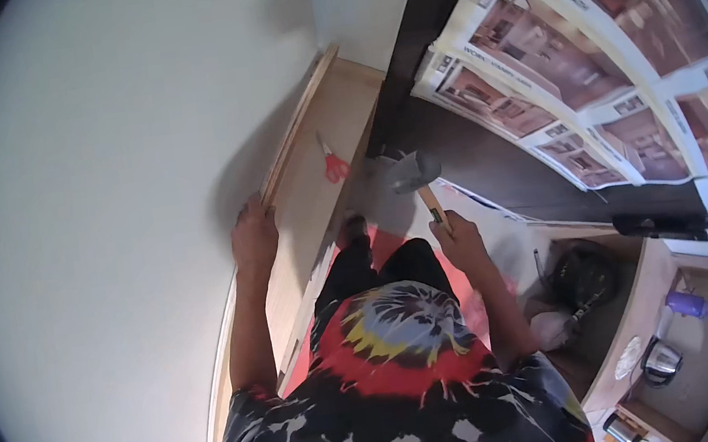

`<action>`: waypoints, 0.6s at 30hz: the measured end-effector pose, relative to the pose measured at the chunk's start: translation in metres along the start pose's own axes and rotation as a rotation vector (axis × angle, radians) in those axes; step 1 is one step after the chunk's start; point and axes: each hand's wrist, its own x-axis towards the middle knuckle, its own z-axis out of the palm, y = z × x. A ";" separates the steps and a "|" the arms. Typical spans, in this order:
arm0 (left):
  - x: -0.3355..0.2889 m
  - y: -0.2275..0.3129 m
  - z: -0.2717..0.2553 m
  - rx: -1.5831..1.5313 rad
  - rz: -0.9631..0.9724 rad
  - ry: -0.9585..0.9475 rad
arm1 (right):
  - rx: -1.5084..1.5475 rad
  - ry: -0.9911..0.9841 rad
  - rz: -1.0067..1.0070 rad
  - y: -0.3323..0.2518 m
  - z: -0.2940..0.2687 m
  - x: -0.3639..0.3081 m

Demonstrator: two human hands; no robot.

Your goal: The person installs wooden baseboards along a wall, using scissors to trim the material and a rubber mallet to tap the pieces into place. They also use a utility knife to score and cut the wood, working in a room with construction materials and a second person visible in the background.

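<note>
In my right hand (461, 241) is a mallet (416, 173) with a dark grey head and a wooden handle; my fingers are wrapped round the handle. The head is raised in front of my legs, above the floor. My left hand (255, 238) grips a long thin wooden strip (303, 124) that runs along the pale wall. Beside the strip lies a light wooden ledge (302, 201). Red-handled scissors (333, 163) rest on it, just beyond my left hand, with their blades pointing away from me.
A pale wall (106, 236) stands close on my left. To the right hangs a printed picture board (570, 58) on a dark panel. Wooden shelves (657, 270) at the lower right hold a purple object (686, 303) and a metal kettle (661, 359). A black fan-like object (583, 273) stands nearby.
</note>
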 end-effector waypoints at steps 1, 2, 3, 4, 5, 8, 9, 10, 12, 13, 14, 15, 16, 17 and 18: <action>0.006 0.002 0.002 0.013 -0.022 -0.020 | -0.031 -0.022 -0.016 -0.006 -0.007 0.016; 0.012 0.004 0.004 0.025 -0.045 -0.040 | -0.023 -0.009 -0.041 -0.007 -0.008 0.029; 0.017 0.001 0.008 0.059 -0.089 -0.091 | -0.016 0.002 -0.067 -0.007 -0.006 0.041; 0.020 -0.006 0.012 0.092 -0.137 -0.145 | -0.009 0.009 -0.091 -0.009 -0.007 0.052; 0.021 -0.009 0.018 0.125 -0.185 -0.199 | -0.077 -0.009 -0.130 -0.010 -0.011 0.067; 0.027 -0.009 0.030 0.055 -0.159 -0.119 | 0.008 -0.043 -0.132 -0.028 -0.021 0.101; 0.029 -0.008 0.031 0.084 -0.143 -0.067 | -0.009 -0.076 -0.157 -0.031 -0.024 0.113; 0.031 -0.007 0.034 0.106 -0.122 -0.024 | -0.033 -0.102 -0.174 -0.032 -0.028 0.122; 0.038 -0.009 0.034 0.153 -0.056 0.042 | -0.046 -0.144 -0.185 -0.041 -0.034 0.139; 0.042 -0.010 0.032 0.173 -0.019 0.061 | -0.043 -0.165 -0.177 -0.051 -0.036 0.146; 0.043 -0.009 0.032 0.193 0.020 0.079 | -0.039 -0.185 -0.168 -0.056 -0.039 0.152; 0.042 -0.007 0.031 0.178 -0.039 0.043 | -0.058 -0.179 -0.204 -0.051 -0.040 0.159; 0.041 -0.007 0.033 0.184 -0.033 0.074 | -0.071 -0.178 -0.241 -0.047 -0.038 0.165; 0.040 -0.008 0.036 0.190 -0.027 0.105 | -0.083 -0.177 -0.279 -0.044 -0.036 0.170; 0.039 -0.010 0.038 0.197 -0.021 0.137 | -0.089 -0.182 -0.266 -0.042 -0.035 0.173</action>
